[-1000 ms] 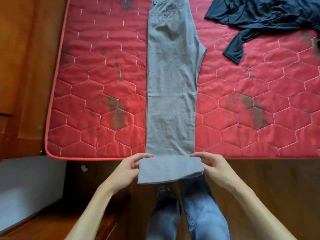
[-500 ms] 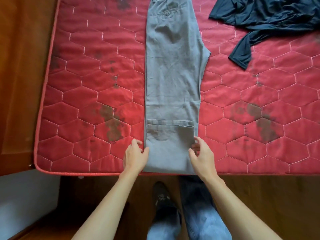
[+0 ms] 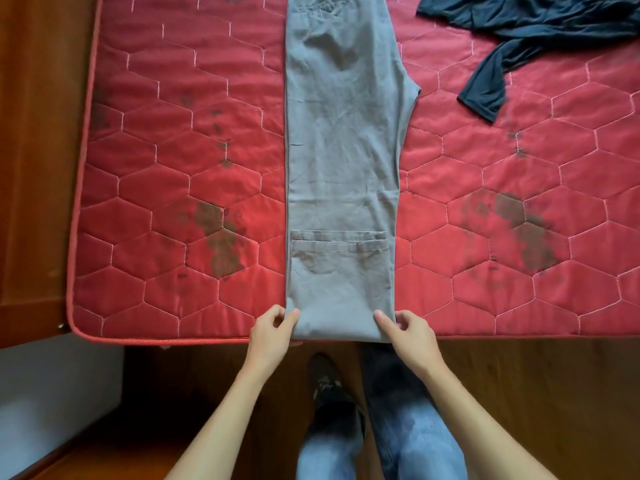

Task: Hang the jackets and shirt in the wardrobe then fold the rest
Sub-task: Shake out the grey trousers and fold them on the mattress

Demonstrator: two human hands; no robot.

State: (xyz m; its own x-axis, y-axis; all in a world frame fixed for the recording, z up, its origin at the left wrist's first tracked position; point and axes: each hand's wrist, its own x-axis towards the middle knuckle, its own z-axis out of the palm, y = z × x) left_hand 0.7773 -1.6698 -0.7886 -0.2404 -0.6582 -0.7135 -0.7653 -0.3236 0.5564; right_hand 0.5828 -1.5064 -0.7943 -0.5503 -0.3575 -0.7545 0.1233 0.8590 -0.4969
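Left hand (image 3: 273, 332) pinches the left corner of the grey trousers (image 3: 343, 150) at the fold, thumb on top, fingers curled under the cloth edge. Right hand (image 3: 407, 332) does the same at the right corner, thumb on top and fingers curled. Both hands sit at 6 o'clock, right at the near edge of the red quilted mattress (image 3: 173, 168).

The trousers lie flat on the mattress, legs stacked, in one strip from 6 o'clock up to 12 o'clock, where the top runs out of view. The leg ends are folded up over the strip, and the hems lie across it just above the hands. The fold line is at the mattress edge, between the two hands.

A dark blue garment (image 3: 540, 29) lies crumpled on the mattress at 1 o'clock, well apart from the trousers. The mattress has dark stains at 8 o'clock and at 4 o'clock.

Wooden floor (image 3: 519, 393) runs below the mattress. The person's blue jeans (image 3: 408, 438) and a dark shoe (image 3: 325, 382) show at 6 o'clock. A wooden panel (image 3: 34, 133) stands at 9 o'clock.
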